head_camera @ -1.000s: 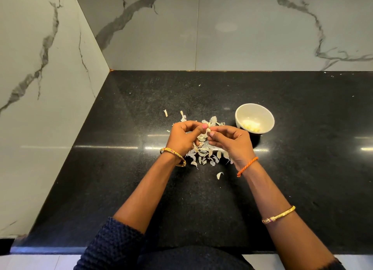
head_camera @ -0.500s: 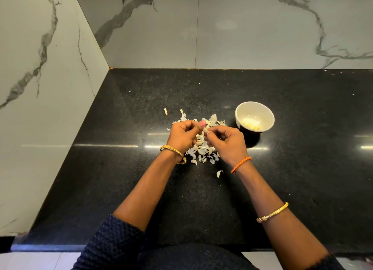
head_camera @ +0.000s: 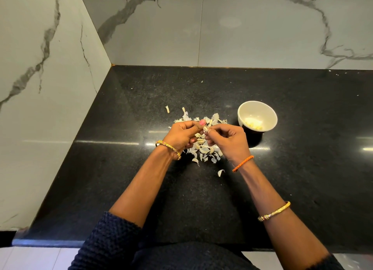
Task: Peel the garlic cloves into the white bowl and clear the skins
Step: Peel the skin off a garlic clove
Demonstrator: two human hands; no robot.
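Observation:
A small garlic clove (head_camera: 205, 128) is pinched between both hands just above a pile of papery garlic skins (head_camera: 203, 150) on the black counter. My left hand (head_camera: 181, 135) grips the clove with curled fingers from the left. My right hand (head_camera: 228, 140) pinches its right end with thumb and fingertip. The white bowl (head_camera: 257, 108) stands to the right of the pile and holds a few peeled cloves (head_camera: 253, 123).
The black granite counter (head_camera: 302, 168) meets marble walls at the back and left. Loose skin scraps lie apart from the pile, one (head_camera: 167, 109) at far left and one (head_camera: 220, 172) nearer me. The counter's front edge is close to my body.
Both hands stay together over the pile, working the clove. My right hand's fingers have curled in tighter and shifted slightly left.

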